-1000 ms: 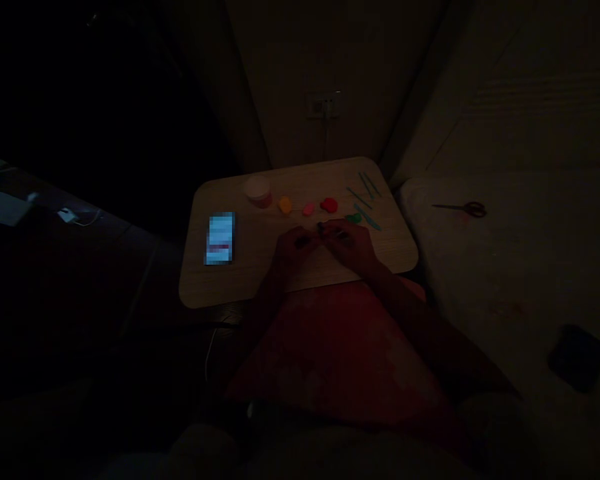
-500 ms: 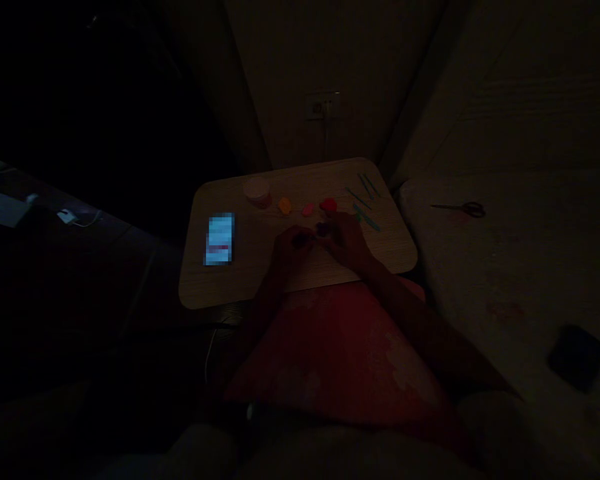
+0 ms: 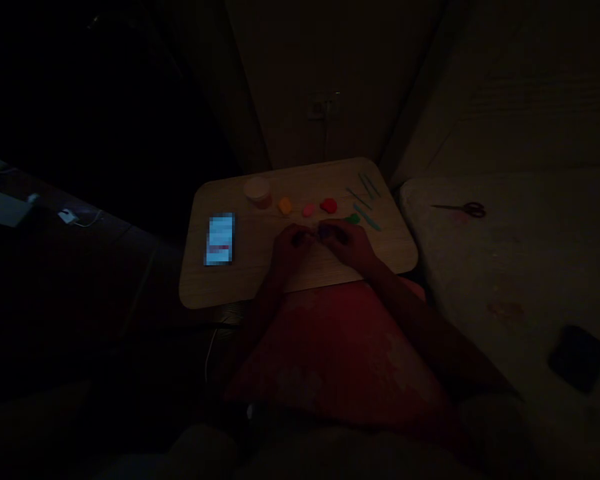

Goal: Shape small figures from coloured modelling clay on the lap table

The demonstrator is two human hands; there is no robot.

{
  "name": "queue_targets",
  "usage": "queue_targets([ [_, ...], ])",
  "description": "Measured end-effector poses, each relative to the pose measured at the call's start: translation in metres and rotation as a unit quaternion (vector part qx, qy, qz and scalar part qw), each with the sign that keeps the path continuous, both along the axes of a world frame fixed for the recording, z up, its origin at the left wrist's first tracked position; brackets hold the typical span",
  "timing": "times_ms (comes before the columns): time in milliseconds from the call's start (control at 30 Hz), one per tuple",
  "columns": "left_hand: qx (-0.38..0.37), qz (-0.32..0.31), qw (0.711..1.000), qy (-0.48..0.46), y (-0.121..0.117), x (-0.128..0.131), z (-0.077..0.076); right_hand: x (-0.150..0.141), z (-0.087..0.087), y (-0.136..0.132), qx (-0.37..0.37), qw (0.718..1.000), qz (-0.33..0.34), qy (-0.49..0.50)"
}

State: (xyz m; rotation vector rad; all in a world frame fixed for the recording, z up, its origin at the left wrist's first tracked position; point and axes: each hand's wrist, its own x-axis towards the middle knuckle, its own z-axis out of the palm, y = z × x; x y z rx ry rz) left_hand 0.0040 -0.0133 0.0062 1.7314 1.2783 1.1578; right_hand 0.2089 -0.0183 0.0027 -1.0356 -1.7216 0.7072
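The scene is very dark. Over the front middle of a small wooden table (image 3: 250, 273), my two hands meet at their fingertips. My right hand (image 3: 350, 245) is curled around a dark purple lump of modelling clay (image 3: 324, 231), partly covered by the fingers. My left hand (image 3: 291, 245) is closed in a pinch against it; what its fingers hold is too dark to make out. Just beyond the hands lie lumps of clay: orange (image 3: 285, 206), pink (image 3: 308, 210) and red (image 3: 329, 205). A green lump (image 3: 353, 218) lies right behind my right hand.
A lidded tub (image 3: 257, 191) stands at the table's back left, and a lit phone (image 3: 220, 239) lies at the left. Several teal modelling tools (image 3: 367, 217) lie at the right. On the pale surface to the right are scissors (image 3: 473, 209) and a dark square object (image 3: 579, 358).
My right hand has drawn back slightly from the red lump, and its fingers are more curled. More of the red and green lumps shows. My left hand has barely moved.
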Motion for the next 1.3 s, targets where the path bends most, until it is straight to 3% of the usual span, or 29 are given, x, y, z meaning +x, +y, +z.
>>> queue_targets([
  [733,0.013,0.02,1.0,-0.002,-0.0033,-0.0009,0.0051,-0.0017,-0.0012,0.0001,-0.02,0.999,0.022,0.041],
  [1300,-0.001,0.022,1.0,-0.013,-0.001,-0.0008,0.0017,0.0025,0.0034,-0.0051,-0.025,0.998,0.049,-0.024],
])
